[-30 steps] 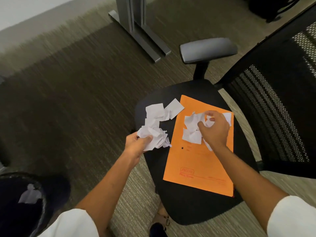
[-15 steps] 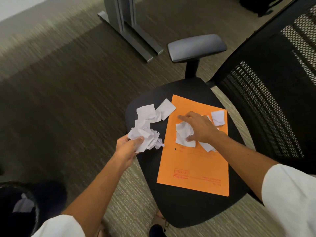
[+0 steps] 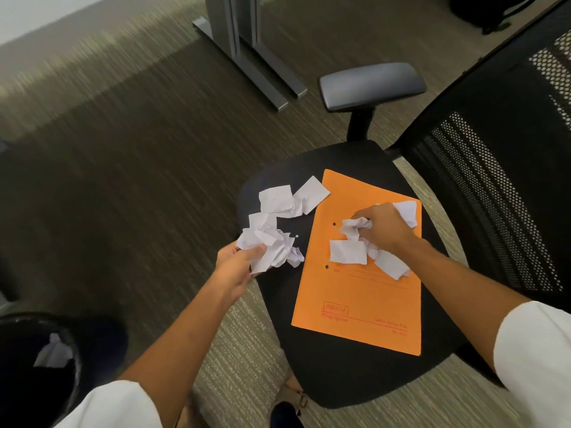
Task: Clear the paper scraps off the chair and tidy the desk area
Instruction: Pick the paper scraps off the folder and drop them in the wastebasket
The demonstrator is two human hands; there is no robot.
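A black office chair (image 3: 340, 366) is seen from above, its mesh backrest (image 3: 494, 180) at the right and one padded armrest (image 3: 372, 84) at the far side. An orange file folder (image 3: 355, 304) lies flat on the seat, printed in red near its lower edge and punched with two holes along its left edge. A crumpled bundle of white paper scraps (image 3: 272, 245) is gripped in the left hand (image 3: 236, 270), fingers and thumb curled round it, over the seat's left edge. Just beyond that bundle, three flatter scraps (image 3: 276, 199) lie on the bare black seat, overlapping one another, the farthest of them touching the folder's left edge. The right hand (image 3: 383, 230) is lowered onto the upper part of the folder, its fingers curled round a crumpled scrap (image 3: 355, 227) that is pinched at the fingertips. A flat rectangular scrap (image 3: 347, 253) lies on the folder just below and left of that hand; another (image 3: 391, 264) lies partly under the wrist, and one more (image 3: 408, 211) shows beyond the knuckles near the folder's far right corner. At the lower left a dark waste bin (image 3: 31, 381) stands on the carpet (image 3: 123, 180) — a white scrap (image 3: 52, 353) is visible inside it, well apart from both hands. The grey metal foot of a bench (image 3: 247, 57) stands on the carpet beyond the chair. White sleeves (image 3: 531, 359) cover both upper arms.
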